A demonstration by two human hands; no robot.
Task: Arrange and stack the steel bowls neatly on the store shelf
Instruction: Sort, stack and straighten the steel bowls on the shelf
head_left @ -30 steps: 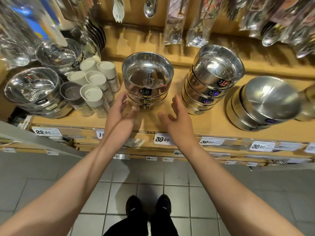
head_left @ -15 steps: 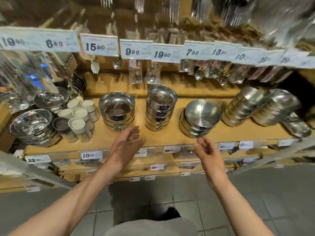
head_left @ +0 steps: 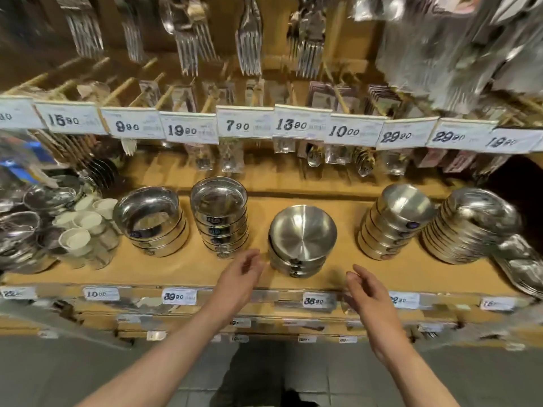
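Clearly the steel bowls sit grouped by kind along the wooden shelf (head_left: 188,267): a low wide stack (head_left: 152,223) at the left, then a taller upright stack (head_left: 219,218), so each lines up over its price tag. Next comes the brushed stack (head_left: 301,240), tipped toward the aisle (probably the one to straighten), with the left hand (head_left: 242,274) and right hand (head_left: 365,289) flanking it, fingers relaxed, holding nothing. Further right two stacks (head_left: 395,221) (head_left: 470,227) lean over.
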